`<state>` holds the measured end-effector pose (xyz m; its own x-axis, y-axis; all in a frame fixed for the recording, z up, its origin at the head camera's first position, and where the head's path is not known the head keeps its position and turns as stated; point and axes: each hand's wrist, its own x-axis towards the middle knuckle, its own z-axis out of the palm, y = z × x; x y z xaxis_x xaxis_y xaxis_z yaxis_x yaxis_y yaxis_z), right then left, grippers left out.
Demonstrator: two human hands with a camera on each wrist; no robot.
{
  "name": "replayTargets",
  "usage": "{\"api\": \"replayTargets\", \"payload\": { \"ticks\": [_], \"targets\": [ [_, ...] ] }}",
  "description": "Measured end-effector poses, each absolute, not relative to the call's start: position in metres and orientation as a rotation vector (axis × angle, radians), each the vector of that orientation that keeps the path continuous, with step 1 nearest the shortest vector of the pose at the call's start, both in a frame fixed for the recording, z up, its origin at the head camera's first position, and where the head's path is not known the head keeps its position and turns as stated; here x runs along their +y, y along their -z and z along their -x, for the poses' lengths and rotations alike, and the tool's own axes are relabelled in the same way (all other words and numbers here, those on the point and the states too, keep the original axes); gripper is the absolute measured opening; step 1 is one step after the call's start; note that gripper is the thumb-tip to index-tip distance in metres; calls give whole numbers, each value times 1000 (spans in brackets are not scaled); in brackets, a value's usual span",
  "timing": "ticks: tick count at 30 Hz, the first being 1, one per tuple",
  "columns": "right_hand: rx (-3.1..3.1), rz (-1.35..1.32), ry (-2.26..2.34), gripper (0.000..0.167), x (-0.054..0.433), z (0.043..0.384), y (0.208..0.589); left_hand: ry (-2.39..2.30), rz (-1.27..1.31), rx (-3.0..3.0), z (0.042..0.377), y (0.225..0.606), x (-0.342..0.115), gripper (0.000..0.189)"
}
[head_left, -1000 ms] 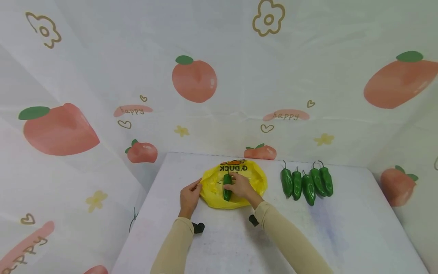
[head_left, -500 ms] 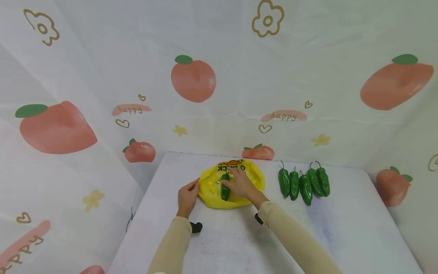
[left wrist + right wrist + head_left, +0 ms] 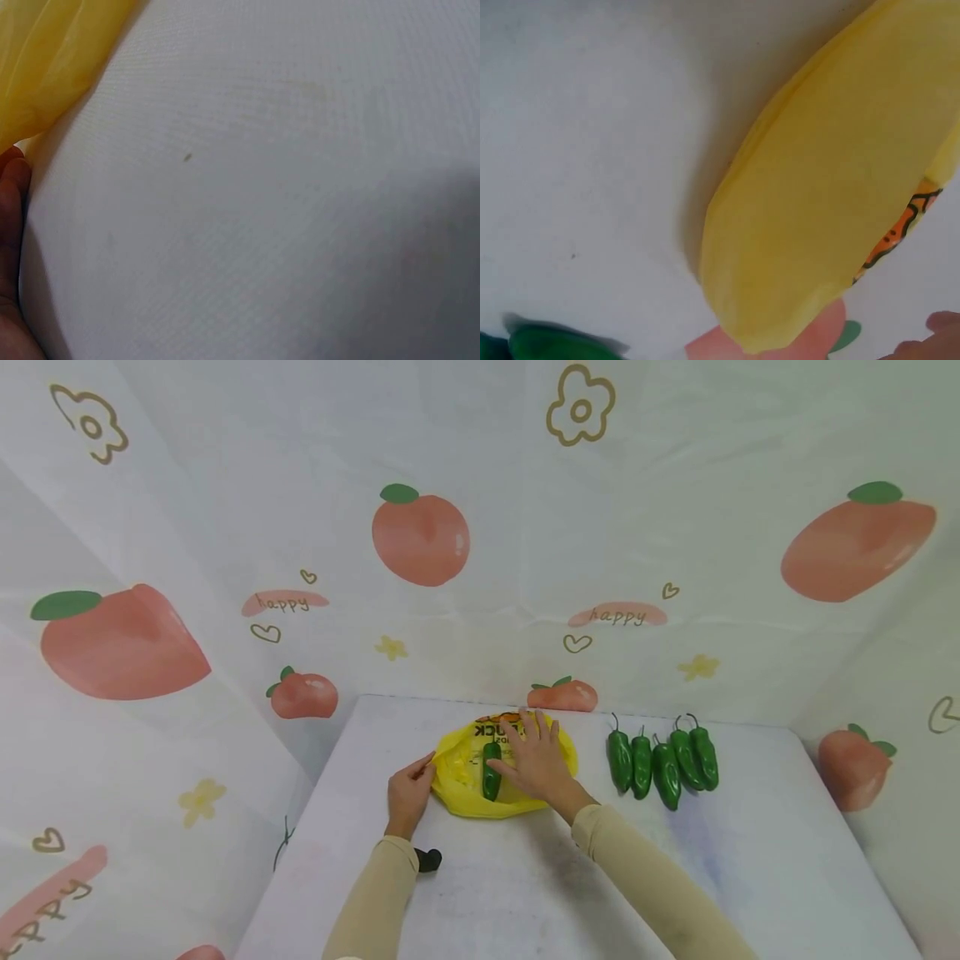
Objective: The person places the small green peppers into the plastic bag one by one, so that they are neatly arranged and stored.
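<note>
A yellow plastic bag (image 3: 498, 808) with G.DUCK lettering lies on the table with its mouth spread wide. One green pepper (image 3: 491, 772) rests in its opening, stem pointing to the wall. My left hand (image 3: 410, 793) pinches the bag's left rim between thumb and fingers. Over the right half of the bag my right hand (image 3: 542, 764) is spread, fingers straight, with no pepper in its grasp; its thumb overlaps the pepper in the head view. The bag's side (image 3: 817, 187) fills much of the right wrist view, and only a few right-hand fingertips (image 3: 930, 346) show there.
Several green peppers (image 3: 665, 775) lie side by side on the white table (image 3: 510, 893), right of the bag. Behind stands a white curtain (image 3: 510, 552) printed with peaches. A black item (image 3: 428, 860) sits by my left cuff. A dark cord (image 3: 282, 842) shows at the table's left edge.
My right hand has let go of the pepper inside the bag; its fingers have straightened and it has shifted slightly right. My left hand keeps its pinch on the rim.
</note>
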<state>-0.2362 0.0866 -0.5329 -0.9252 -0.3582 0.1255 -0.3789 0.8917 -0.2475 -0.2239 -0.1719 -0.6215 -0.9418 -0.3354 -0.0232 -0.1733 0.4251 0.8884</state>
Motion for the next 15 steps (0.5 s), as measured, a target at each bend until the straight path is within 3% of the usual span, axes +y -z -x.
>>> {"api": "replayTargets", "payload": {
  "ticks": [7, 15],
  "targets": [
    [-3048, -517, -282, 92, 96, 234, 535, 1528, -450, -2509, 224, 624, -173, 30],
    [-3062, -486, -238, 93, 108, 234, 538, 1527, -446, -2523, 224, 624, -172, 31]
  ]
}}
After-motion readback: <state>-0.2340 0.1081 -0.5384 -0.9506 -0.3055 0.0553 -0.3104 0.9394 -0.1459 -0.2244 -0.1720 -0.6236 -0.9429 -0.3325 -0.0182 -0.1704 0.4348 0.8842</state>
